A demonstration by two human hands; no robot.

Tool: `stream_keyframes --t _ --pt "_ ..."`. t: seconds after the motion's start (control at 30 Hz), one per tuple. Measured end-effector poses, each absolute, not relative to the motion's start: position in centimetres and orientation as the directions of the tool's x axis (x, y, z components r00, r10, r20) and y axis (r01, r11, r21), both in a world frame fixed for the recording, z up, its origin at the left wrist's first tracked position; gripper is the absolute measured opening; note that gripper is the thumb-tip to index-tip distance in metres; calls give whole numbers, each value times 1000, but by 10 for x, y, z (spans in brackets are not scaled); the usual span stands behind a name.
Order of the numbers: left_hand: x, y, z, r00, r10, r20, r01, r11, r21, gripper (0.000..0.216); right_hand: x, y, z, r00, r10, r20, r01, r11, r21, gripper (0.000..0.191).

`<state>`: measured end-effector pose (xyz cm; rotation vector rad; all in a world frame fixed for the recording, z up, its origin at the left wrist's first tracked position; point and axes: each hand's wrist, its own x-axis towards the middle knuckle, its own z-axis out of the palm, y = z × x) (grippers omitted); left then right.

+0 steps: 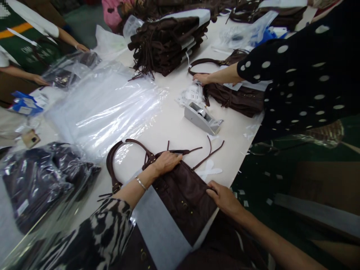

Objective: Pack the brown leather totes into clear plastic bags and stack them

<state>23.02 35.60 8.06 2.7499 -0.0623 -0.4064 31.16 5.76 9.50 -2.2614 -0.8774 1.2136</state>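
A dark brown leather handbag (182, 195) lies tilted on the near edge of the table, its looped handles (111, 161) and thin tie cords (209, 153) spread beyond its top. My left hand (167, 163) rests across the top edge of this bag, fingers stretched out and lying fairly flat. At the bag's right corner, my right hand (222, 195) is closed, with the thumb on the leather and the other fingers partly hidden. A grey-white sheet (160, 225) lies against the bag, between it and more brown leather at the bottom.
Clear plastic sleeves (112, 101) cover the left-middle table, near a wrapped bag (42, 180). Beyond my bag stand a grey tape dispenser (202, 118) and a stack of brown bags (168, 45). A person in polka-dot sleeves (303, 71) handles another bag at right; another person works at left.
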Motion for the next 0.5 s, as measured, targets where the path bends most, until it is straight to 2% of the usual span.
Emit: stream_keyframes --t 0.13,0.23,0.33,0.4,0.5 --pt "223 347 90 973 -83 -216 -4 -939 344 18 314 59 85 412 687 -599 177 -705 -687 22" --pt "215 337 103 962 -242 -126 -187 -921 342 39 325 58 83 351 669 -655 -33 -690 -723 31" --pt "213 329 102 934 -329 -137 -273 -908 318 32 345 75 83 399 624 -672 -157 -676 -720 35" --pt "215 325 94 944 -282 -170 -228 -933 278 15 356 95 82 477 589 -652 -112 -695 -710 33" --pt "221 321 84 959 -200 -198 -151 -960 237 6 361 128 79 595 606 -528 154 -731 -664 27"
